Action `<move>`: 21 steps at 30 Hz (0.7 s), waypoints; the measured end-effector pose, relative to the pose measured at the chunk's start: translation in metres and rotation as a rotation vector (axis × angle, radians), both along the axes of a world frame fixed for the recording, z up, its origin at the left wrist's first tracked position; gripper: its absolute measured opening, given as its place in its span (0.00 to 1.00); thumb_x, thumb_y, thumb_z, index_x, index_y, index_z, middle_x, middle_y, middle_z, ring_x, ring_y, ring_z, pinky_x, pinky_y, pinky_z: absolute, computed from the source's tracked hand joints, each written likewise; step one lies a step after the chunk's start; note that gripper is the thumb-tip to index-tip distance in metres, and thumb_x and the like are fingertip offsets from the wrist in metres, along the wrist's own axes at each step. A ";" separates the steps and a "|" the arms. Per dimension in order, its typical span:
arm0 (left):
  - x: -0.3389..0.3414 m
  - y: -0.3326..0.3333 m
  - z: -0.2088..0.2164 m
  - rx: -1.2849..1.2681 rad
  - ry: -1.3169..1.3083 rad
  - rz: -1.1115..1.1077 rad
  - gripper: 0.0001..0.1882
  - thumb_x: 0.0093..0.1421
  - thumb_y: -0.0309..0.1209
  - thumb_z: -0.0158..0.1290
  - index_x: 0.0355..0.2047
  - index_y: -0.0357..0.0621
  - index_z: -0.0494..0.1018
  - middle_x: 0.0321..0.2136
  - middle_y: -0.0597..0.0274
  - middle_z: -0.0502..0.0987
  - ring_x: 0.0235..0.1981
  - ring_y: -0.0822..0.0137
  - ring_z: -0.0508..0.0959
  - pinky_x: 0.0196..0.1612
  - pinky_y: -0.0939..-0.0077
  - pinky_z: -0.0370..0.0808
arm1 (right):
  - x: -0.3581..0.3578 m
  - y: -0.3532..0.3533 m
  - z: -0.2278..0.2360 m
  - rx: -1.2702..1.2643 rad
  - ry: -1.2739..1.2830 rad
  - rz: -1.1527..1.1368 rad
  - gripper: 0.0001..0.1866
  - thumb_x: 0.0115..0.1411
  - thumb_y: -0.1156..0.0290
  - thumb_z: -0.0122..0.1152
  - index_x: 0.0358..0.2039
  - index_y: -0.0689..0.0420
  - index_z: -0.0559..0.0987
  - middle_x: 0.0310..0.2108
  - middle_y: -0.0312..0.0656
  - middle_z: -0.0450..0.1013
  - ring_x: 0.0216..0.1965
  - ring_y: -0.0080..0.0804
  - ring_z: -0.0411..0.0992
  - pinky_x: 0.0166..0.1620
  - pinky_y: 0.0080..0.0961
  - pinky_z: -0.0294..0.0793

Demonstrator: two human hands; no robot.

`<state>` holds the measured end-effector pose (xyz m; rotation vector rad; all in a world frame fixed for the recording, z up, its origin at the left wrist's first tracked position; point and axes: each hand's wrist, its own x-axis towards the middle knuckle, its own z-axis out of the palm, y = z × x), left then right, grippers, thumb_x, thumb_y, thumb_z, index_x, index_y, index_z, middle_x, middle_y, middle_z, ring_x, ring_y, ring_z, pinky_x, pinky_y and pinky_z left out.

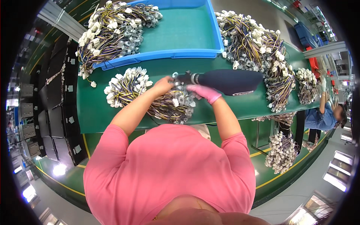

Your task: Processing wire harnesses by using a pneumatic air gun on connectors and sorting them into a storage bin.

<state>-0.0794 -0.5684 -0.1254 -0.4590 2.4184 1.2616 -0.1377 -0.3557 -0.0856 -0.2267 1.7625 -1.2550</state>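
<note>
My left hand (164,85), bare, is closed with its fingertips on a grey connector end of a wire harness, beside the dark front end of a tool. My right hand (204,93), in a pink glove, is closed at the same grey connectors, just below the tool; its fingertips are partly blurred. The tool (232,81) is a long, thick body in a dark blue cover with a metal ring near its front end, pointing left. Under my forearms lies a pile of wire harnesses (129,88) with white connectors at one end and grey ones (183,100) at the other.
Behind my hands stands a blue tray (161,56), with heaped harnesses (116,32) at its left. More harness piles (249,41) cover the right of the green table (93,120). Bundles (281,152) hang below the right edge. Black bins (52,105) stand left. Another person (324,114) works far right.
</note>
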 end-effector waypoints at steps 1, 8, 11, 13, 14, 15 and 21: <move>0.004 -0.004 -0.009 0.332 0.081 0.082 0.18 0.46 0.35 0.52 0.38 0.43 0.72 0.27 0.47 0.75 0.30 0.49 0.74 0.36 0.64 0.71 | 0.005 -0.005 0.040 -0.040 -0.048 0.052 0.12 0.52 0.59 0.59 0.24 0.55 0.76 0.14 0.31 0.66 0.12 0.17 0.59 0.15 0.16 0.55; 0.010 0.005 -0.033 -0.232 0.639 -0.098 0.23 0.46 0.30 0.52 0.46 0.43 0.67 0.40 0.55 0.70 0.44 0.63 0.69 0.43 0.73 0.69 | -0.006 0.005 0.022 0.130 -0.025 -0.098 0.15 0.47 0.54 0.61 0.22 0.53 0.73 0.12 0.30 0.61 0.11 0.18 0.58 0.16 0.16 0.58; 0.011 0.003 0.022 0.607 0.155 -0.113 0.31 0.47 0.26 0.52 0.53 0.44 0.59 0.52 0.56 0.62 0.53 0.62 0.64 0.52 0.71 0.64 | 0.002 0.015 0.017 0.050 -0.088 -0.046 0.12 0.51 0.59 0.59 0.24 0.55 0.75 0.15 0.30 0.64 0.13 0.17 0.60 0.17 0.15 0.58; 0.034 0.000 0.052 0.739 0.144 -0.111 0.32 0.47 0.27 0.52 0.55 0.45 0.57 0.53 0.57 0.61 0.54 0.61 0.63 0.53 0.70 0.63 | 0.006 0.024 0.018 0.081 -0.104 -0.232 0.09 0.52 0.62 0.59 0.25 0.55 0.76 0.14 0.30 0.65 0.13 0.15 0.60 0.17 0.14 0.57; 0.043 -0.005 0.072 0.538 0.203 -0.190 0.34 0.48 0.28 0.53 0.57 0.45 0.56 0.54 0.56 0.60 0.55 0.60 0.62 0.55 0.68 0.61 | 0.010 0.030 0.019 0.003 -0.058 -0.287 0.11 0.52 0.61 0.58 0.26 0.56 0.77 0.13 0.30 0.65 0.13 0.16 0.59 0.17 0.15 0.55; 0.052 -0.012 0.085 0.334 0.258 -0.265 0.36 0.48 0.30 0.54 0.58 0.45 0.54 0.55 0.55 0.59 0.57 0.59 0.61 0.56 0.66 0.59 | 0.012 0.039 0.010 0.073 -0.108 -0.226 0.12 0.53 0.60 0.58 0.26 0.57 0.77 0.13 0.31 0.64 0.12 0.16 0.59 0.17 0.15 0.54; 0.096 -0.070 0.086 -0.595 0.280 -0.742 0.41 0.34 0.41 0.65 0.50 0.42 0.63 0.38 0.55 0.69 0.47 0.56 0.67 0.53 0.64 0.57 | 0.039 0.091 0.025 -0.135 -0.229 -0.078 0.14 0.52 0.66 0.56 0.37 0.60 0.76 0.13 0.32 0.65 0.12 0.17 0.59 0.16 0.14 0.58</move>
